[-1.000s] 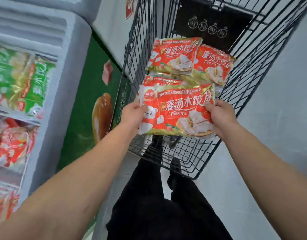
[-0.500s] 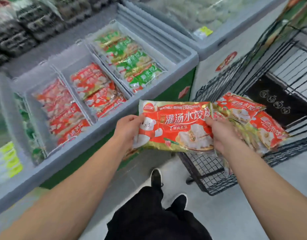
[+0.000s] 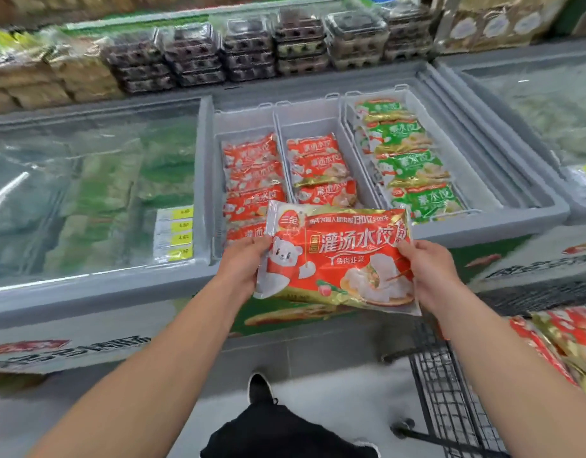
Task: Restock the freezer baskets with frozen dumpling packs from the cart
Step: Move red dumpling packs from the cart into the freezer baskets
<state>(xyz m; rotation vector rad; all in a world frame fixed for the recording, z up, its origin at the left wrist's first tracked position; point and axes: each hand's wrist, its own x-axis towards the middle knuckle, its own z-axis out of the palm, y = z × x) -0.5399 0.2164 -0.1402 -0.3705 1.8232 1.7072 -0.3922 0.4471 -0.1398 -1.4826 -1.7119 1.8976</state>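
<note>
- Red dumpling pack (image 3: 338, 256) held face-up w/ both hands, in the air above the freezer's (image 3: 483, 231) front rim, in front of the open section.
- Left hand (image 3: 243, 267) grips the pack's left edge, fingers curled under, thumb on top.
- Right hand (image 3: 428, 276) grips the right edge the same way.
- Freezer baskets: left basket (image 3: 219, 160) & middle basket (image 3: 313, 127) hold rows of red packs; right basket (image 3: 450, 153) holds green packs (image 3: 414, 163).
- Cart (image 3: 450, 391) at lower right, wire side in view, more red packs in cart (image 3: 562, 342) at frame edge.
- Closed glass lid (image 3: 87, 193) to the left w/ yellow price tags (image 3: 177, 233).
- Egg cartons (image 3: 245, 51) stacked on the shelf behind; blurry.
</note>
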